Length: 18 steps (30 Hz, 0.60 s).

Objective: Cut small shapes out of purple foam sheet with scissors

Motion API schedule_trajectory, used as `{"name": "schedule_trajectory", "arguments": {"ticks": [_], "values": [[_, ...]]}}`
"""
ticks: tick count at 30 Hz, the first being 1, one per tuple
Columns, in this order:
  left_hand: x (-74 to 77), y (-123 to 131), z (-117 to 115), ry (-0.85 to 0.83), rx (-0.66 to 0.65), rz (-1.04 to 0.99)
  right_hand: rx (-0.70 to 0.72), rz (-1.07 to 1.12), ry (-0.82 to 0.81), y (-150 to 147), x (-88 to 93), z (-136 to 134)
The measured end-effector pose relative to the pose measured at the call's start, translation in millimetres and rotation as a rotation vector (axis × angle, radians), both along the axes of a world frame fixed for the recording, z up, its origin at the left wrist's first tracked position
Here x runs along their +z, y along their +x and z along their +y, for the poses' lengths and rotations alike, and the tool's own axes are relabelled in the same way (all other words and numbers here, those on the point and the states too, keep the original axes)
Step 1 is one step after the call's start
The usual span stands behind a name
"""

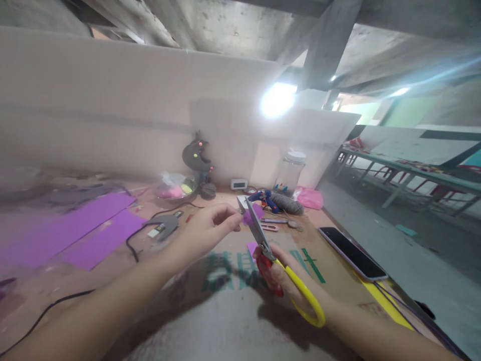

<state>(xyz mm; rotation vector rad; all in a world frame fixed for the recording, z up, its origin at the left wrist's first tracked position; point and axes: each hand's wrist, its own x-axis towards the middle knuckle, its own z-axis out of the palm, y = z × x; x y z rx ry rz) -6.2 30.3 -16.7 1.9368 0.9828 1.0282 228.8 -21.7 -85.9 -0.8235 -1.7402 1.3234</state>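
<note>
My right hand [280, 273] is wrapped round a pair of scissors [256, 225] with yellow and red handles. The blades point up and away from me, slightly parted, against a small purple paper piece [252, 214]. My left hand [216, 223] pinches at the left edge of that piece, thumb and finger together. Another purple scrap [251, 249] lies on the cardboard below, partly behind my right hand. Larger purple sheets [101, 228] lie flat at the left.
A phone [353, 253] lies at the right edge of the table. At the back are a crescent-shaped dark ornament [196, 154], a lidded jar [289, 173], a blue glue gun [265, 199], a grey yarn roll [287, 204] and a pink bag [308, 198]. Black cord [131, 245] runs at left.
</note>
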Motion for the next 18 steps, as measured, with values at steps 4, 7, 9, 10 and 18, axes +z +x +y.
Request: {"name": "schedule_trajectory", "arguments": {"ticks": [4, 7, 9, 10, 18], "values": [[0.9, 0.0, -3.4, 0.014, -0.01, 0.02, -0.033, -0.015, 0.006, -1.8, 6.4, -3.0], [3.0, 0.1, -5.0, 0.022, 0.015, 0.051, -0.042, -0.038, -0.014, -2.5, 10.3, -5.2], [4.6, 0.3, -5.2, 0.027, 0.028, 0.058, -0.034, -0.051, -0.029, -2.1, 10.3, -5.4], [5.4, 0.6, -5.5, 0.023, 0.029, 0.06, -0.03, -0.048, -0.027, -1.6, 9.3, -5.2], [9.5, 9.2, -14.7, -0.043, -0.057, 0.027, -0.031, -0.002, 0.054, -1.1, 0.2, -4.6]]}}
